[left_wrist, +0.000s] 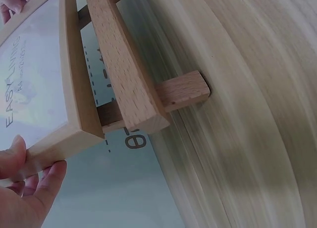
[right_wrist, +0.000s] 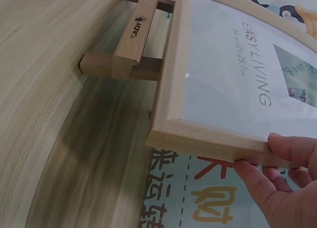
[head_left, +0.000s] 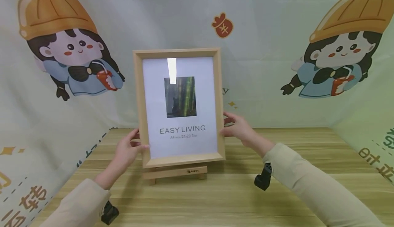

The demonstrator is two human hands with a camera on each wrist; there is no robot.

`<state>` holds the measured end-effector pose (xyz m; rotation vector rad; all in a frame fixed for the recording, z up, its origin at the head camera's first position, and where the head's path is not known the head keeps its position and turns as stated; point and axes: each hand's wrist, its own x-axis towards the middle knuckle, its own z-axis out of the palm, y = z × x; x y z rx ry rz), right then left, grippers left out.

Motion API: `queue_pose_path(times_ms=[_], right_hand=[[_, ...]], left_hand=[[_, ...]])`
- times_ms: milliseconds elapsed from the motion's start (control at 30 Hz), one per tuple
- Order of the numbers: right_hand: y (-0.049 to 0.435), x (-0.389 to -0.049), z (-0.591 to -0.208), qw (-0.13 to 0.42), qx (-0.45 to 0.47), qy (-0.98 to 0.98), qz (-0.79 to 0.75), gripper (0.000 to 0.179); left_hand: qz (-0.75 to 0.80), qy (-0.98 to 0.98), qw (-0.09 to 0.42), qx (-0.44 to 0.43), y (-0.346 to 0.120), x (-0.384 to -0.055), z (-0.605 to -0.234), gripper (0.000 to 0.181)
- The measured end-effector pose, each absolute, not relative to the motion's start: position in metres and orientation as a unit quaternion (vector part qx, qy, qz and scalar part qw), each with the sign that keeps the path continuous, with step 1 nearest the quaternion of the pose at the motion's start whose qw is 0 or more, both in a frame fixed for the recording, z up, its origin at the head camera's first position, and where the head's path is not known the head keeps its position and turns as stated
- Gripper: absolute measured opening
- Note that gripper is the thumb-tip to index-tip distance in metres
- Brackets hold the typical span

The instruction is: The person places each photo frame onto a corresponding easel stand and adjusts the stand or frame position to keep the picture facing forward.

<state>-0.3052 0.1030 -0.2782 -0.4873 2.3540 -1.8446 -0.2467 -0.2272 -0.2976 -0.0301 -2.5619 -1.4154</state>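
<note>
A light wooden picture frame (head_left: 178,161) with a white "EASY LIVING" insert stands upright in the head view, tipped slightly to one side. My left hand (head_left: 128,149) grips its left edge near the bottom, thumb on the front and fingers behind. On the opposite edge, a little higher, my right hand (head_left: 238,129) pinches the frame the same way. Below the frame is a small wooden easel (head_left: 175,173) with a front ledge bar and short feet on the table. Both wrist views show a gap between the frame's lower edge and the ledge bar (left_wrist: 124,65).
The wood-grain table (head_left: 234,192) spreads under the easel. A pale printed cloth (head_left: 261,49) with cartoon figures hangs behind and at both sides. Small black devices (head_left: 263,177) are worn at both wrists.
</note>
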Motion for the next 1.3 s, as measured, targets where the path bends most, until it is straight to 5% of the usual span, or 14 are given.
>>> queue_pose_path(times_ms=[1300], right_hand=[[0.077,-0.305,-0.292,0.053,-0.174,0.76,-0.623,0.075]], left_hand=[[-0.478,-0.872,0.106,0.007,-0.25,-0.245,-0.315,0.07]])
